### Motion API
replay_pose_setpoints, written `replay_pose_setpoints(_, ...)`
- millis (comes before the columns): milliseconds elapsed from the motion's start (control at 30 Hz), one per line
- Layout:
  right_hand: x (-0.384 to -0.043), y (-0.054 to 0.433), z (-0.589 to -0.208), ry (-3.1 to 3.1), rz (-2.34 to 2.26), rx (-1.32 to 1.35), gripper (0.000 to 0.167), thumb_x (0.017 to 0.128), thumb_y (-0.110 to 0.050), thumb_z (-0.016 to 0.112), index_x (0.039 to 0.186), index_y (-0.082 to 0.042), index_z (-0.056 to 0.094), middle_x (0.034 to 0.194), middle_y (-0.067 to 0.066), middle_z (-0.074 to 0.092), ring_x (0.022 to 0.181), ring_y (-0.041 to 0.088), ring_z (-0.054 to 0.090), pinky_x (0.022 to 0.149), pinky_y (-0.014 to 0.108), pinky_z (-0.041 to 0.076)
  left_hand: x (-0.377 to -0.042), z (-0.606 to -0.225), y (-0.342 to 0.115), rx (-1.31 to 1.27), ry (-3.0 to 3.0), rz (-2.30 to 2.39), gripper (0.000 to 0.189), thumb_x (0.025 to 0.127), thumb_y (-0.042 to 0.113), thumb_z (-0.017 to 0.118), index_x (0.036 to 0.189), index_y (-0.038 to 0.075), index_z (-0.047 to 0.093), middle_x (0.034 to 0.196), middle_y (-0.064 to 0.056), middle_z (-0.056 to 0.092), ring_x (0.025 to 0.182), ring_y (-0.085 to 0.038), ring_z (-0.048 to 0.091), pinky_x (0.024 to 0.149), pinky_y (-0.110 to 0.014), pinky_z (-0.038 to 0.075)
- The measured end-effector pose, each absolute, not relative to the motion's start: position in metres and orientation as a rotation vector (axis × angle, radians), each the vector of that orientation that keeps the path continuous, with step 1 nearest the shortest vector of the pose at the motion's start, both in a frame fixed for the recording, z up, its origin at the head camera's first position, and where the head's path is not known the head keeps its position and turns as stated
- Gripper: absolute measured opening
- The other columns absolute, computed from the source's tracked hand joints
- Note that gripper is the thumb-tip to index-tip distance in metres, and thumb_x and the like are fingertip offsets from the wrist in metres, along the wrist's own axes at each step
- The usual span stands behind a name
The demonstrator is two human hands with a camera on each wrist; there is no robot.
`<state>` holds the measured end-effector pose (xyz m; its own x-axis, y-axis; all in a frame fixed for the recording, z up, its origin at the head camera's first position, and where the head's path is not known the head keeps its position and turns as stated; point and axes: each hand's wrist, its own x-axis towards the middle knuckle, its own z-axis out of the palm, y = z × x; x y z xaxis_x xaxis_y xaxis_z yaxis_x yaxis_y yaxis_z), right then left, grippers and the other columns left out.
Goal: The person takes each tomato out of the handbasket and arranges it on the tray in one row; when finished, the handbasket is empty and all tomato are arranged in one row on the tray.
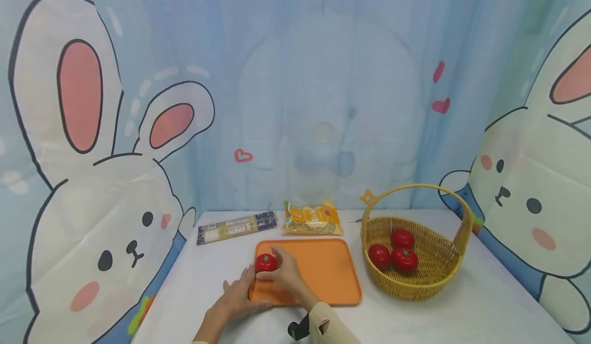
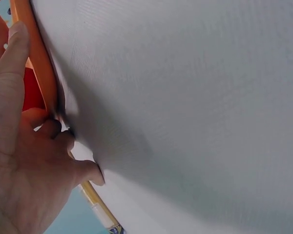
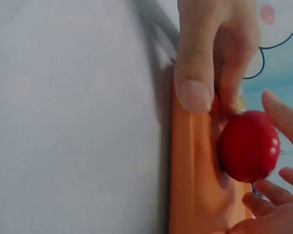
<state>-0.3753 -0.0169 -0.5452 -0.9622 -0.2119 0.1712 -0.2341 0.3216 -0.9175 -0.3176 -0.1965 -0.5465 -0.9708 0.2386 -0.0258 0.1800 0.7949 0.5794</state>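
While the left hand (image 1: 239,297) lies, fingers loosely spread, against the tray's (image 1: 330,269) lower-left corner, the right hand (image 1: 290,272) pinches a tomato (image 1: 265,262) between thumb and fingers at the tray's left end, lower centre of the frame. Over at lower right, I see three more tomatoes (image 1: 405,260) in a basket (image 1: 401,288); two packets (image 1: 314,220) lie beyond the tray.

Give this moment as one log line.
right hand: holds tomato at orange tray left side | left hand: touches tray rim | basket: holds three tomatoes
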Motion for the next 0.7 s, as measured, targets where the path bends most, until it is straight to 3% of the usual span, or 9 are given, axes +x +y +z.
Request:
replay_pose_setpoints(167,-0.373,0.012,-0.521,-2.667,1.640,0.614,0.078,0.090,-0.027,0.090,0.150,0.006,0.055,0.153,0.030,0.057,0.142,0.052,0.053,0.116,0.067,0.045,-0.316,-0.547,-0.196,0.333,2.880,0.906,0.111,0.088,0.056,0.085,0.167,-0.002,0.032,0.172,-0.026,0.033,0.159,-0.050,0.030,0.117,-0.089,0.008)
replay_pose_setpoints(300,-0.371,0.053,-0.473,-2.864,1.485,1.055,0.070,0.095,-0.031,0.085,0.152,0.000,0.057,0.152,0.024,0.060,0.142,0.046,0.057,0.115,0.063,0.049,-0.318,-0.549,-0.196,0.314,2.864,0.936,0.113,0.087,0.057,0.086,0.169,0.001,0.030,0.173,-0.025,0.032,0.159,-0.050,0.029,0.118,-0.088,0.005)
replay_pose_setpoints(467,-0.364,0.115,-0.408,-2.945,1.440,1.568,0.062,0.101,-0.023,0.079,0.154,-0.002,0.055,0.150,0.018,0.063,0.139,0.039,0.061,0.114,0.051,0.053,-0.319,-0.549,-0.196,0.324,2.852,0.952,0.114,0.087,0.056,0.087,0.170,0.003,0.028,0.173,-0.025,0.031,0.160,-0.049,0.028,0.118,-0.087,0.004)
replay_pose_setpoints(567,-0.359,0.157,-0.378,-2.964,1.459,1.679,0.062,0.101,-0.018,0.078,0.155,0.000,0.053,0.149,0.019,0.063,0.139,0.039,0.061,0.114,0.046,0.053,-0.318,-0.549,-0.197,0.330,2.845,0.931,0.113,0.088,0.054,0.087,0.170,0.003,0.028,0.173,-0.025,0.031,0.159,-0.050,0.029,0.119,-0.087,0.005)
replay_pose_setpoints(700,-0.360,0.215,-0.359,-3.022,1.428,1.617,0.059,0.098,-0.017,0.082,0.148,0.003,0.058,0.142,0.020,0.068,0.132,0.041,0.066,0.110,0.049,0.056,-0.317,-0.548,-0.199,0.331,2.846,0.923,0.113,0.088,0.053,0.087,0.170,0.003,0.028,0.173,-0.025,0.032,0.159,-0.050,0.029,0.119,-0.087,0.006)
